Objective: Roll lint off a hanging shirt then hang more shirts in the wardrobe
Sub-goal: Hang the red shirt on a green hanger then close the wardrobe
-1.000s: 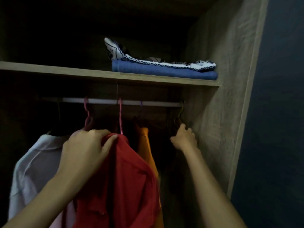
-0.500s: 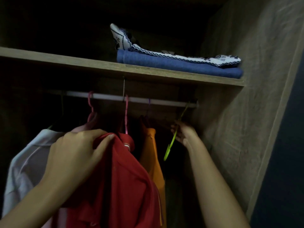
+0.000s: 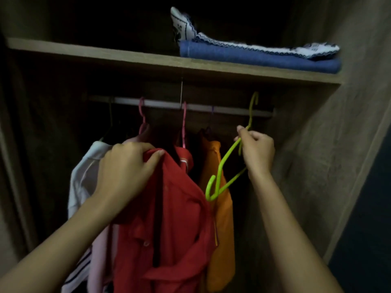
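A red shirt (image 3: 169, 218) hangs down in front of me, gripped at its collar by my left hand (image 3: 124, 168). My right hand (image 3: 257, 150) holds a lime-green plastic hanger (image 3: 224, 172) near its neck. The hanger is tilted, and its hook sits level with the white rail (image 3: 211, 107), in front of it. On the rail hang a white shirt (image 3: 84, 176), a pink garment (image 3: 99, 261), another red shirt (image 3: 186, 159) on a pink hanger and an orange shirt (image 3: 222, 229).
A wooden shelf (image 3: 127, 58) crosses above the rail and carries a folded blue cloth (image 3: 254, 58) with a white patterned cloth (image 3: 232, 44) on top. The wardrobe's side panel (image 3: 328, 144) stands close on the right.
My right hand has taken the green hanger from the rail's right end and drawn it towards me, hook now off the rail. The left hand keeps hold of the red shirt.
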